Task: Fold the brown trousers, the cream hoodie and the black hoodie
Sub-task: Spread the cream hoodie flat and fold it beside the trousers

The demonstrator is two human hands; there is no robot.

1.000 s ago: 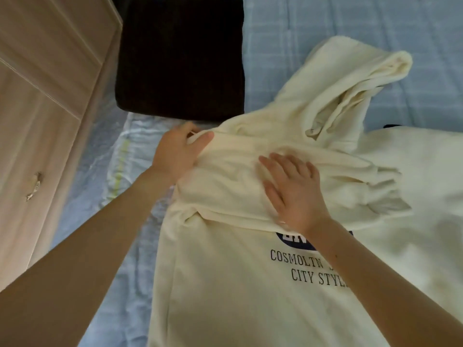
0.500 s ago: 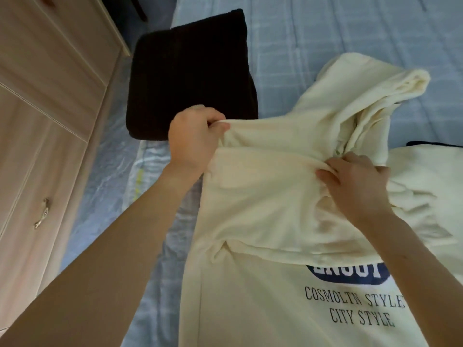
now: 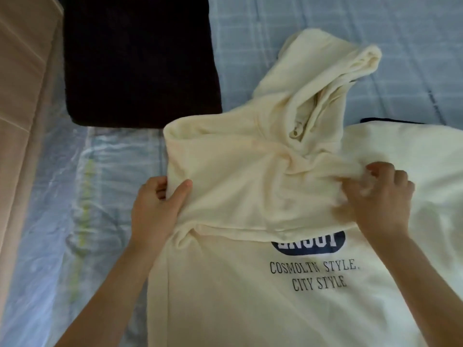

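While the cream hoodie (image 3: 250,176) lies on the bed (image 3: 288,26), its folded layer is pinched at both edges by left hand (image 3: 155,209) and right hand (image 3: 383,199), fingers curled.

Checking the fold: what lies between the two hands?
Head view: a folded-over layer of the cream hoodie stretches between left hand and right hand, both gripping it.

We see the cream hoodie (image 3: 250,309), plain except for a navy badge (image 3: 309,244) with white letters and dark lettering (image 3: 315,275) beneath it. At eleven o'clock the folded brown trousers (image 3: 140,61) look very dark, almost black. The bed sheet (image 3: 325,23) is pale blue with a faint check. At nine o'clock the wardrobe (image 3: 22,101) is light beige wood.
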